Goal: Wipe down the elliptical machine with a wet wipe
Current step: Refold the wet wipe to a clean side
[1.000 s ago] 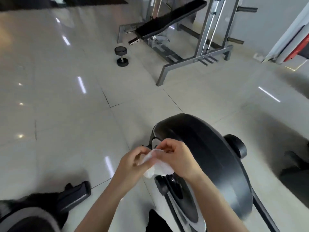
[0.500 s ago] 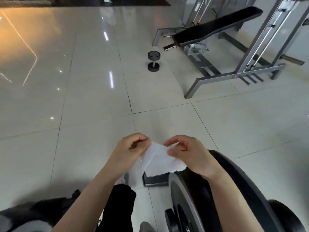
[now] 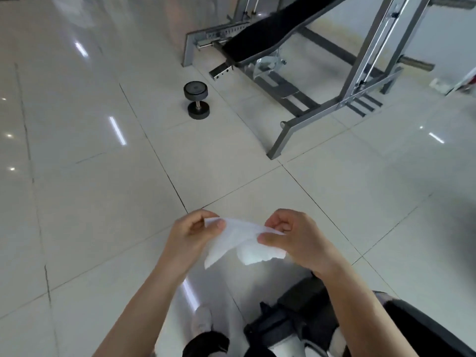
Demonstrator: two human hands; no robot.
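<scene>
Floor (image 3: 90,202) of glossy pale tiles with dark joints reflects ceiling lights; a dumbbell (image 3: 196,100) stands on it near a black weight bench (image 3: 270,39) inside a grey metal rack (image 3: 360,81) at the far side. Left hand (image 3: 190,237) and right hand (image 3: 296,240) each pinch one end of a white wet wipe (image 3: 239,240), stretched between them above the floor. Elliptical machine (image 3: 425,328) is cut off at the bottom right edge, blurred and partly hidden behind the right forearm.

Black dumbbell (image 3: 196,99) upright on glossy tiled floor (image 3: 85,191), near grey-framed weight bench (image 3: 268,41).
</scene>
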